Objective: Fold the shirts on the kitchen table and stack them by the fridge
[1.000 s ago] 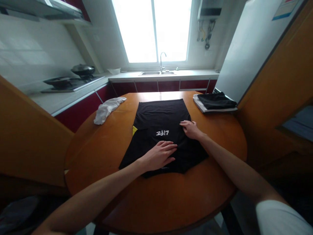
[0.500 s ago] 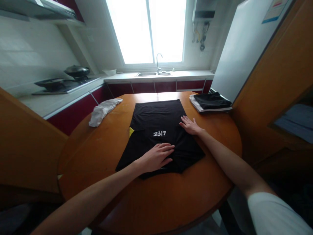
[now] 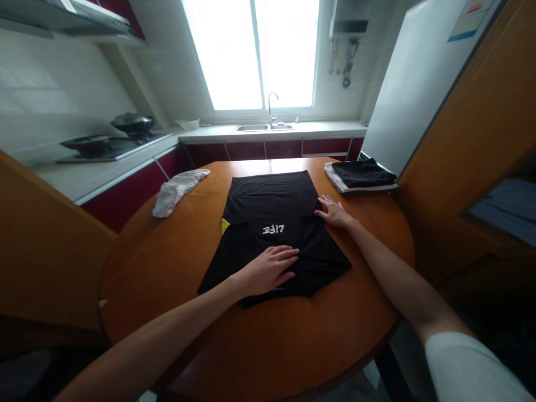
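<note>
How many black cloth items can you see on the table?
2: the black shirt beneath the left hand, and the folded black cloth atop the stack at the far right. More may be hidden inside the stack.

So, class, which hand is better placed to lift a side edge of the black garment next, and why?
Probably the right hand: its fingertips are at the black garment's right edge, whereas the left hand lies farther in, near the white lettering.

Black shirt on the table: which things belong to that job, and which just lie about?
In the job: shirt, left hand, right hand, table; perhaps folded pile, white cloth.

Apparently just lying about: lidded pan, open pan, white bowl.
</note>
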A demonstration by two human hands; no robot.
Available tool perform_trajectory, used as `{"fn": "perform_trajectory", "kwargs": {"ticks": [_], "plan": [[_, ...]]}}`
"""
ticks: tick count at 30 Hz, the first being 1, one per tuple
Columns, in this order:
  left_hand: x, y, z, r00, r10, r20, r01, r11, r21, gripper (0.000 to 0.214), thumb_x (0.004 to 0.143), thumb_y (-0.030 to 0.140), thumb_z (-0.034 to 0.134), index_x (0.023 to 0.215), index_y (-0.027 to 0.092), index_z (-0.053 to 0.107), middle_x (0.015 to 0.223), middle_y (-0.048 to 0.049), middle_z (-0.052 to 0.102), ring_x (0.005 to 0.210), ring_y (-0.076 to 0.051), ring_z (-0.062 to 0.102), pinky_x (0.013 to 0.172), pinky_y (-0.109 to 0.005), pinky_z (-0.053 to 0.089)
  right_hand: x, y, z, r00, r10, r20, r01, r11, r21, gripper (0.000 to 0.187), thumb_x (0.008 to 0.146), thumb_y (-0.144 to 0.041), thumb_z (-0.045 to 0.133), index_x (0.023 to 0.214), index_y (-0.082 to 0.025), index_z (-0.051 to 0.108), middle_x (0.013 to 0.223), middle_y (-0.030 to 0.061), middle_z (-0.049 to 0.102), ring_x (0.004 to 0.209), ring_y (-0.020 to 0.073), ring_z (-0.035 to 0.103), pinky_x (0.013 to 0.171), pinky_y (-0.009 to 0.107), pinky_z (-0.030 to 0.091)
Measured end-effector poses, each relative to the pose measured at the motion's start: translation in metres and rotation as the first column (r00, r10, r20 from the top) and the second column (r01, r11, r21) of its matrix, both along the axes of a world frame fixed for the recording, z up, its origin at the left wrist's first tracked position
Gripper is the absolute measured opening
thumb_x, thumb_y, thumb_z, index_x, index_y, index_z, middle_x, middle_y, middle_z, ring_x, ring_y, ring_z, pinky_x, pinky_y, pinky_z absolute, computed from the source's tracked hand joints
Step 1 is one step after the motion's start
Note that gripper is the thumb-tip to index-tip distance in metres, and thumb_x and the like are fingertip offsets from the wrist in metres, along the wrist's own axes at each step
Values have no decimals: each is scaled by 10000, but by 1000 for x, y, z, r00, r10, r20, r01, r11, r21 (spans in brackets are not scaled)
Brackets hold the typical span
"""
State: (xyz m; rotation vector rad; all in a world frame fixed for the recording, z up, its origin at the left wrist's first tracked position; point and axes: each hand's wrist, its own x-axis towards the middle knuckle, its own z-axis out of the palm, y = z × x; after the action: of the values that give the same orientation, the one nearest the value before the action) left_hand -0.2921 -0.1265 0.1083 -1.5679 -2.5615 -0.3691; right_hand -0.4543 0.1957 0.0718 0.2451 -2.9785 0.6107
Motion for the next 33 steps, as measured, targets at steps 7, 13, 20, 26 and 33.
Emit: {"fn": "perform_trajectory", "kwargs": {"ticks": [7,13,20,26,33], "plan": [[1,1,1,1000,-7,2,7,1000,29,430,1020,387,509,1415,228,567,1461,-93,567,1374,-248,491,1130,-422,429,-3,-8,0,967,-255,-8,256,967,23,709,990,-582,405,1550,-150,360,1647,194,232,1533,307,163,1187,626,140],[0,0,1,1000,3,-5,-3,1000,7,434,1023,400,500,1417,230,563,1479,-89,549,1378,-255,486,1131,-429,428,3,-2,7,976,-206,-68,204,978,-37,661,999,-540,403,1540,-161,379,1637,185,269,1527,302,186,1180,621,180],[1,-1,7,1000,-21,2,21,1000,5,409,1025,385,502,1396,232,580,1497,-80,532,1400,-253,468,1145,-432,423,15,-17,9,995,-95,14,93,990,107,642,1014,-537,344,1564,-207,341,1665,130,211,1537,307,147,1189,633,132],[-37,-47,30,954,295,43,-295,914,279,385,1036,339,412,1337,225,624,1399,-69,620,1311,-221,559,1147,-417,430,32,-33,25,981,-142,-133,142,990,-6,574,1027,-434,343,1507,-133,439,1622,154,322,1512,290,243,1203,547,207],[-83,-99,-2,795,586,157,-606,770,200,471,986,364,380,1304,138,642,1424,-128,596,1362,-257,520,1173,-452,375,68,-74,24,986,120,-117,-120,993,1,599,1026,-440,330,1530,-129,412,1628,137,314,1523,249,225,1222,464,204]]}}
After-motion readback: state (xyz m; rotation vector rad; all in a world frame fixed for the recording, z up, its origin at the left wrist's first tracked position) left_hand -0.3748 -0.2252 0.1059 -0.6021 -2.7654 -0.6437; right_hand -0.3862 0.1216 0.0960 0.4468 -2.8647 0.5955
